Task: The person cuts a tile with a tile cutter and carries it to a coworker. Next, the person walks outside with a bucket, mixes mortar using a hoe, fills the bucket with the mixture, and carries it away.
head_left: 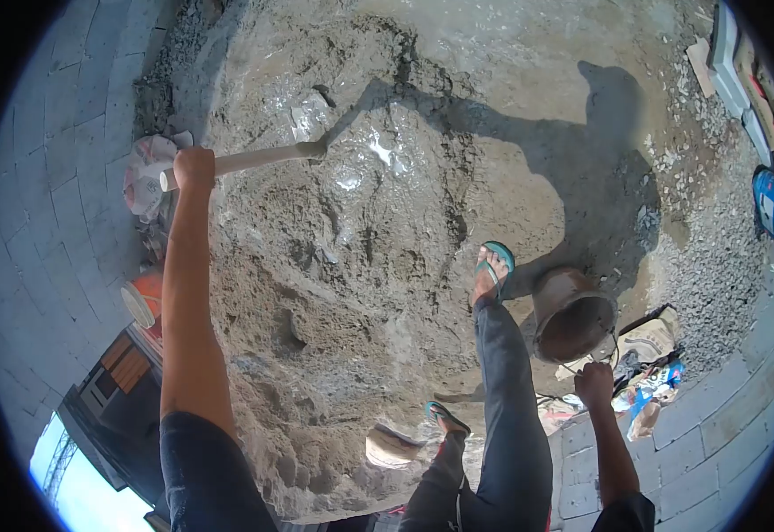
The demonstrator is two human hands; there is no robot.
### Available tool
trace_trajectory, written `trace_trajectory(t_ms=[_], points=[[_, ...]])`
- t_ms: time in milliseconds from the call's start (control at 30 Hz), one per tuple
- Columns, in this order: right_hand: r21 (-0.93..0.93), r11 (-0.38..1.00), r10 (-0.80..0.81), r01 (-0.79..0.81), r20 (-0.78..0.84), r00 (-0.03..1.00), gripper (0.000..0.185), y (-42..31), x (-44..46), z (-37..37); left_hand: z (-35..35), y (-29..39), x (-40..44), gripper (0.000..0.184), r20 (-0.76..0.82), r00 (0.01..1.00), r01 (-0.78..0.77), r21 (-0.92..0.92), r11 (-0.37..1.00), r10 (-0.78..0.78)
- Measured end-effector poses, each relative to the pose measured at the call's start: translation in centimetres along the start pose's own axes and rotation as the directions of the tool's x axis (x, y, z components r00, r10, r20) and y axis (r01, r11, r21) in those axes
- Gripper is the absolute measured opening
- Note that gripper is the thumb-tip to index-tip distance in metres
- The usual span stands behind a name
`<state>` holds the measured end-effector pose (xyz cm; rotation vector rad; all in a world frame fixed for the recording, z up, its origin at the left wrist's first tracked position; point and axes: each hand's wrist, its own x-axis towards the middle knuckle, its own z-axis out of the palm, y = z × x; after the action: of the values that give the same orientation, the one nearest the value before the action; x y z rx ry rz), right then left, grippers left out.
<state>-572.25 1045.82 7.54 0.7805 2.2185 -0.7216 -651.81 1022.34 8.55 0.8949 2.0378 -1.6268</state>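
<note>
At the upper left, my left hand (pixel 195 168) is wrapped round a wooden handle (pixel 267 159). The handle's far end reaches into the wet grey mortar (pixel 378 199), and the tool's head is mostly hidden there. On the right, my right hand (pixel 593 385) is closed on the thin wire handle of a dark bucket (pixel 575 315). The bucket is tilted, with its mouth facing toward me, and it looks empty inside.
Grey block walls stand at the left (pixel 58 177) and lower right (pixel 715 408). Gravel (pixel 715 284) and torn bags (pixel 648 341) lie at the right. An orange bucket (pixel 145 300) is at the left. My sandalled feet (pixel 491 270) stand beside the mortar.
</note>
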Motion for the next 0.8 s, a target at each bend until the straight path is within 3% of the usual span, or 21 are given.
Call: trace_trajectory(t_ms=[67,133,200,233,300,367,433,500,567,667,700,800], points=[[0.016,0.996,0.09,-0.09,0.025,0.996,0.016,0.2,0.2,0.2,2.8,1.4,-4.5,0.028,0.039,0.999,0.008,-0.153,0.988,-0.002],[0.068,0.994,0.089,-0.09,0.026,0.996,0.018,-0.4,0.5,-0.8,4.2,1.3,-9.9,0.028,0.209,0.977,0.094,-0.243,0.966,-0.042],[0.135,0.987,0.091,-0.086,-0.033,0.995,0.02,-0.9,1.1,-1.7,7.6,0.1,-15.2,0.031,0.387,0.895,0.397,-0.471,0.788,-0.219],[0.121,0.991,0.063,-0.06,-0.028,0.998,0.02,-2.0,2.4,-3.1,10.3,-0.8,-17.6,0.037,0.447,0.879,0.414,-0.546,0.728,-0.166],[0.136,0.989,0.066,-0.054,-0.087,0.994,0.023,-5.1,3.1,-6.1,16.8,-1.5,-24.3,0.039,0.417,0.902,0.383,-0.659,0.648,-0.11],[0.068,0.997,-0.031,0.04,-0.128,0.991,0.023,-7.9,3.7,-7.7,20.3,-0.5,-31.8,0.033,0.448,0.893,0.422,-0.802,0.424,-0.042],[0.065,0.998,0.019,-0.016,-0.049,0.999,0.029,-11.9,3.6,-9.5,22.5,1.4,-38.4,0.026,0.55,0.834,0.539,-0.828,0.154,0.04],[0.067,0.987,-0.139,0.144,-0.083,0.987,0.032,-11.9,3.7,-6.9,23.9,3.5,-43.7,0.026,0.563,0.814,0.58,-0.803,-0.137,0.143],[-0.033,0.985,-0.172,0.169,-0.08,0.982,0.032,-10.4,3.9,-2.7,25.8,5.5,-47.0,0.022,0.658,0.693,0.72,-0.656,-0.225,0.295],[-0.196,0.971,-0.164,0.138,-0.123,0.979,0.03,-13.2,2.7,-2.9,27.3,9.8,-49.8,0.02,0.624,0.728,0.683,-0.622,-0.383,0.283],[-0.262,0.958,-0.15,0.112,-0.129,0.98,0.028,-13.0,3.2,-2.5,27.7,11.1,-50.2,0.017,0.618,0.726,0.687,-0.627,-0.367,0.303],[-0.518,0.849,-0.183,0.105,-0.103,0.978,0.027,-10.0,5.9,-2.0,35.8,17.6,-49.8,0.016,0.534,0.748,0.664,-0.602,-0.444,0.395]])
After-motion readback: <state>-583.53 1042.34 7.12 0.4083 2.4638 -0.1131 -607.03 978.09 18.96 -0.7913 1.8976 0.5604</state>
